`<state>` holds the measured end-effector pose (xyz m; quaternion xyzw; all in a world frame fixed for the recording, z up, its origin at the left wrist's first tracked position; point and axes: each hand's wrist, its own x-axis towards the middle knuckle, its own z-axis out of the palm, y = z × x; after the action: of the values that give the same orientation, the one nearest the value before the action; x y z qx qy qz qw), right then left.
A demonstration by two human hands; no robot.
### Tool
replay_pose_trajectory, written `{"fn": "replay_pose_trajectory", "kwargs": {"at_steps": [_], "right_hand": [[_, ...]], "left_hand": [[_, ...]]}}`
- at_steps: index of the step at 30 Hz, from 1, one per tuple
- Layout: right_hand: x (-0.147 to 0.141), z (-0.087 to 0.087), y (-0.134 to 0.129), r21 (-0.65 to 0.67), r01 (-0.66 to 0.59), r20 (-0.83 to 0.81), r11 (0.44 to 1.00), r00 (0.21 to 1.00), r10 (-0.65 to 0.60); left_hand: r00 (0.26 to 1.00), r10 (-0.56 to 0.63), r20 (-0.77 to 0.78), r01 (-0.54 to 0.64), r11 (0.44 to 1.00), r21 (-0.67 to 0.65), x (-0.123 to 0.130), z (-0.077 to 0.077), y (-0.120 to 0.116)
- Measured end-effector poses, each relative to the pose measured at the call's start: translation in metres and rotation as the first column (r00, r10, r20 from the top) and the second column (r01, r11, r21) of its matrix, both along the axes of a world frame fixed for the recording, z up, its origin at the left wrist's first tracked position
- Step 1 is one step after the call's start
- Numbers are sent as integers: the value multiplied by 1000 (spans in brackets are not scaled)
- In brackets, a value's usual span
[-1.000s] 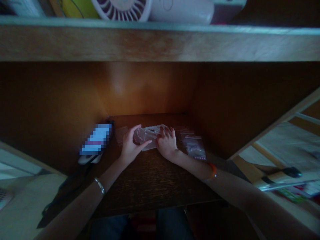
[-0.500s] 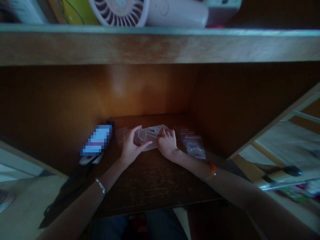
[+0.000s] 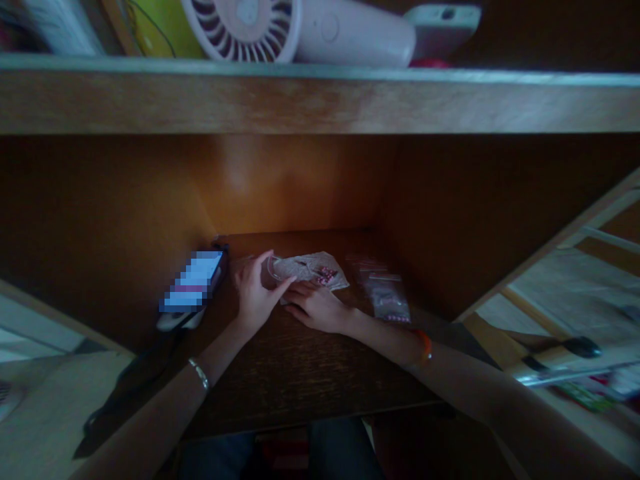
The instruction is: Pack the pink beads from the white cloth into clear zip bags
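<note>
My left hand curves its thumb and forefinger round a clear, round-rimmed thing, perhaps thin plastic; its exact kind is too dim to tell. Beside it lies a pale, crinkled, flat packet, with small red-and-white patterned pieces on or in it; I cannot tell which. My right hand lies low over the packet's near edge, fingers stretched to the left and close to my left thumb. Nothing shows in its grasp. Small clear zip bags lie to the right of my right hand.
A phone with a blurred screen leans at the left, a cable running from it. Cabinet walls close in on both sides. Overhead, a shelf edge carries a handheld fan and a white device.
My right hand has shifted left and nearer to me, its curled fingers now stretched out, uncovering the patterned pieces. My left hand has moved slightly left, still round the clear thing.
</note>
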<state>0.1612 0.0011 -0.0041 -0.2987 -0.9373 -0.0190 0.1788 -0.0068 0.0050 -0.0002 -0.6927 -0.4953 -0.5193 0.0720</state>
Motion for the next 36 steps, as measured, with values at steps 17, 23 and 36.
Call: {"fn": "replay_pose_trajectory", "kwargs": {"at_steps": [17,23,36], "right_hand": [[7,3,17,42,551,5,833,834,-552],[8,2,17,44,565,-13,824,825,-565],[6,0,16,-11,308,-44,951,950,-308]], "left_hand": [[999,43,-1,-43,998,-37,0,-2,2],[999,-1,-42,-2,998,-63,1,0,0],[985,-137,-105,128,988,-91,2,3,-4]]}}
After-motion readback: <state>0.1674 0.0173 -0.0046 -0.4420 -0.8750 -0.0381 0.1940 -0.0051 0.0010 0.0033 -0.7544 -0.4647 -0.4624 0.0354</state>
